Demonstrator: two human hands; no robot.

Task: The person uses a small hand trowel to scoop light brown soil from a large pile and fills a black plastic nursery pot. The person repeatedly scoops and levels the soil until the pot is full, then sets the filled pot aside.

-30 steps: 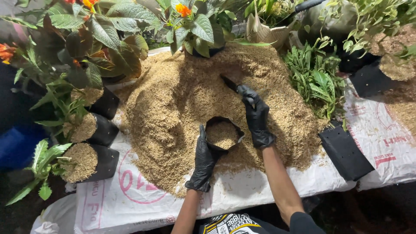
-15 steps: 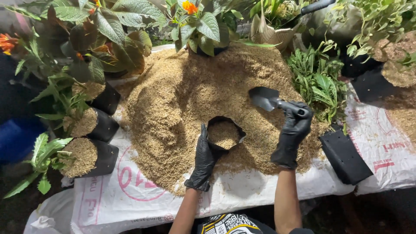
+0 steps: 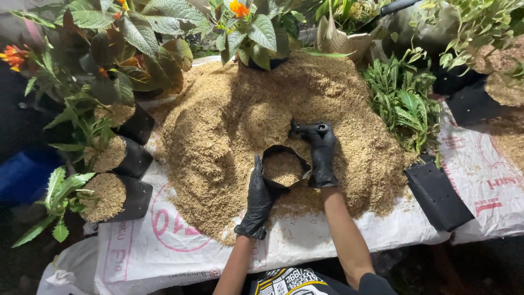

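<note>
The left hand (image 3: 256,199) grips the black bag (image 3: 284,164) by its rim, keeping its mouth open mid-surface on the husk pile (image 3: 229,120); the right hand (image 3: 322,155), closed on a trowel (image 3: 305,130), tips husk in.

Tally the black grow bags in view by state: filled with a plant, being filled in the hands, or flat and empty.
Black plastic grow bags filled with husk and holding a green plant, left: 3
Open black grow bag held by the gloved left hand and right hand, part filled: 1
Flat empty black grow bags, right: 1
Total: 5
</note>
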